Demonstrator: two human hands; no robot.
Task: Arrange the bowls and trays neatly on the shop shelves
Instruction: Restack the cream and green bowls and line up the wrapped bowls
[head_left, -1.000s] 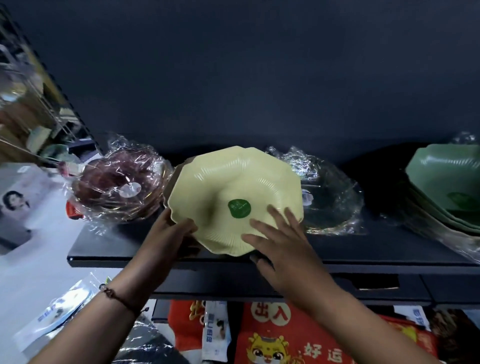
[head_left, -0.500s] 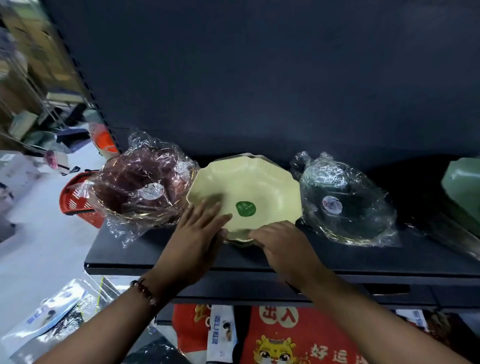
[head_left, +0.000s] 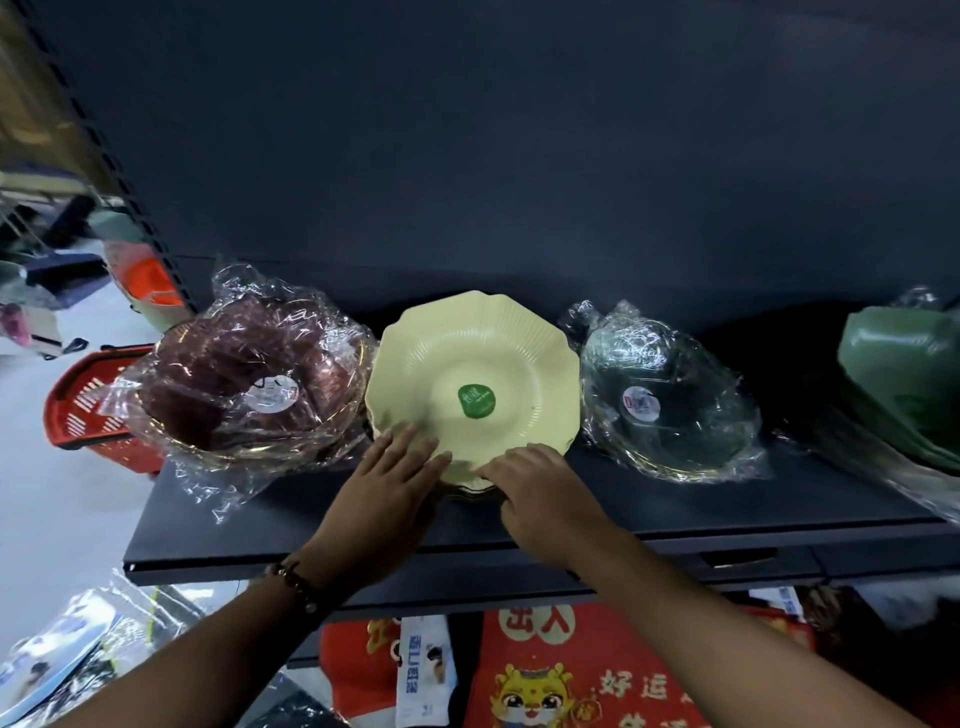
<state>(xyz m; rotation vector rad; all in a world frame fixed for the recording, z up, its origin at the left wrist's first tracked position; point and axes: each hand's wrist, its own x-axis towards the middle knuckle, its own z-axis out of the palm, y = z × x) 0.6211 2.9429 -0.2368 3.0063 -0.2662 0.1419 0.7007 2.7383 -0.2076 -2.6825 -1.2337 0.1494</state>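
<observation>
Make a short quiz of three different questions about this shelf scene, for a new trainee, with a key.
1. True or false: the yellow tray is wrapped in clear plastic.
2. Which lies just left of the yellow tray? A) the wrapped brown bowls B) the wrapped clear bowls C) the green trays
3. Fill in: the round sticker in the middle of the yellow tray is ____.

Key
1. False. It is bare; the bowls on both sides are wrapped.
2. A. The clear bowls are on its right, the green trays at the far right of the shelf.
3. Green.

Both hands, left and right, rest on the tray's near rim.
</observation>
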